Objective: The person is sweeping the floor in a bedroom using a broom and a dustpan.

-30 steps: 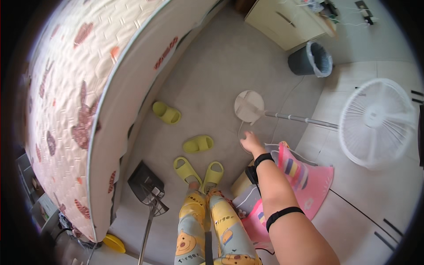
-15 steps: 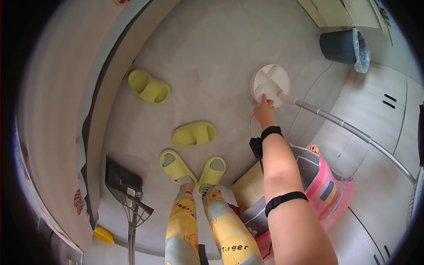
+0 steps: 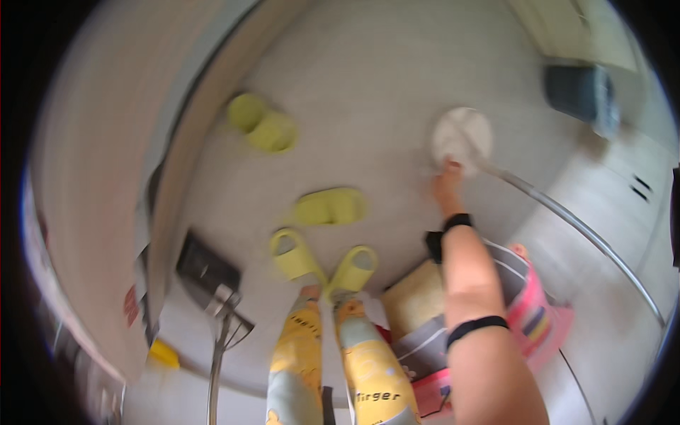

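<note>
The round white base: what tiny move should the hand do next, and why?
Perhaps the right hand should rest its fingertips gently on the round white base, left of the metal pole, because they overlap its near edge in this view; blur hides whether they touch.

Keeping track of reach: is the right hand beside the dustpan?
No, the right hand is by the round white base, while the dustpan is off to the left.

Right hand (image 3: 448, 188) blurred; its grip is unreadable, and contact with the round base (image 3: 460, 127) seems possible but unconfirmed. Pole (image 3: 567, 214) cut off at the right rim. Forearm (image 3: 473, 273) hides part of the pink bag (image 3: 533, 301). 2 loose slippers (image 3: 330, 206) and bin (image 3: 570, 92) smeared.
</note>
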The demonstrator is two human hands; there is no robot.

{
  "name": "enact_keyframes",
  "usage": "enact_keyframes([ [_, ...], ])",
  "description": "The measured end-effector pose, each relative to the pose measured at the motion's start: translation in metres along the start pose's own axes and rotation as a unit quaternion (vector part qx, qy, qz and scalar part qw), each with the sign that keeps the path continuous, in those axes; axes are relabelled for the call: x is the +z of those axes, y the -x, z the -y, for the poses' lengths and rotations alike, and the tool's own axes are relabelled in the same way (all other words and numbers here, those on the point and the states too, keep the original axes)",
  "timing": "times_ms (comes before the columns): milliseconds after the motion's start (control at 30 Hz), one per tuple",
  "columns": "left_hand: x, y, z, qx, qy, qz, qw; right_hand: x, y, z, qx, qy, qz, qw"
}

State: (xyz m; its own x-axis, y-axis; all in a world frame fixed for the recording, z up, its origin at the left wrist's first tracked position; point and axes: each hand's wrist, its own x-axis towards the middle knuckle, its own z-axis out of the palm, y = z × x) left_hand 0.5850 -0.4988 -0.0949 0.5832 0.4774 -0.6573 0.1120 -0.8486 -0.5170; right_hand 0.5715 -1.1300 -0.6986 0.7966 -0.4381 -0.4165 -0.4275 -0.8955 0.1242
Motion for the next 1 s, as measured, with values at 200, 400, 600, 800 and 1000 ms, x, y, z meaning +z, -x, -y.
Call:
enact_keyframes([
  [200, -0.031, 0.042, 0.042, -0.054, -0.104, 0.086, 0.989, -0.010, 0.001, -0.019, 0.109, -0.126, 0.062, 0.984],
  [400, -0.021, 0.050, 0.047, -0.037, -0.075, 0.031, 0.996, 0.002, -0.008, -0.019, 0.135, -0.147, 0.060, 0.978],
  [600, -0.014, 0.058, 0.048, -0.073, -0.052, 0.028, 0.996, 0.004, -0.016, -0.013, 0.161, -0.154, 0.110, 0.969],
  [800, 0.007, 0.053, 0.059, -0.023, -0.037, -0.096, 0.994, 0.030, -0.026, -0.052, 0.132, -0.161, 0.097, 0.973],
  [1000, 0.020, 0.056, 0.081, -0.061, 0.068, -0.123, 0.988, -0.036, 0.011, 0.028, 0.065, -0.160, 0.123, 0.977],
])
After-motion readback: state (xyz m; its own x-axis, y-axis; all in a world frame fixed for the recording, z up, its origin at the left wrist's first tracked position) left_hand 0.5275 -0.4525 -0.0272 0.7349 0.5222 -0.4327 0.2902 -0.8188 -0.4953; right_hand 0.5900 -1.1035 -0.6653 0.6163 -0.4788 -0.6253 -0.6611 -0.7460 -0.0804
